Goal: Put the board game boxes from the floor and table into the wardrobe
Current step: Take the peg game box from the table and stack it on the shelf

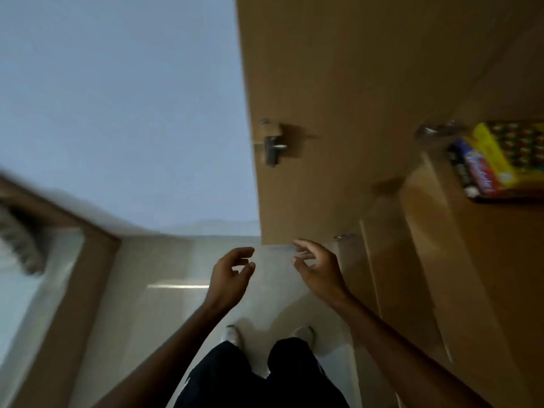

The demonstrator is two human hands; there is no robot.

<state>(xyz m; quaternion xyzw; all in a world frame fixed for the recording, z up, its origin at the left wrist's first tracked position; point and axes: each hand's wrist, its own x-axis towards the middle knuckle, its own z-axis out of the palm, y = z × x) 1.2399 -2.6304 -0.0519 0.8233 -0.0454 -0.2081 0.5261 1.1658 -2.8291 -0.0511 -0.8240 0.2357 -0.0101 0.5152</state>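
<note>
Both hands, left hand (232, 275) and right hand (318, 272), empty (fingers loosely curled); board game box (497, 160) lies flat in wardrobe (338, 83).

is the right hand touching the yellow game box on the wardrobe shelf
Apart. The head view shows the right hand empty, low by the door's bottom edge, while the yellow game box lies on the shelf far up-right.
</note>
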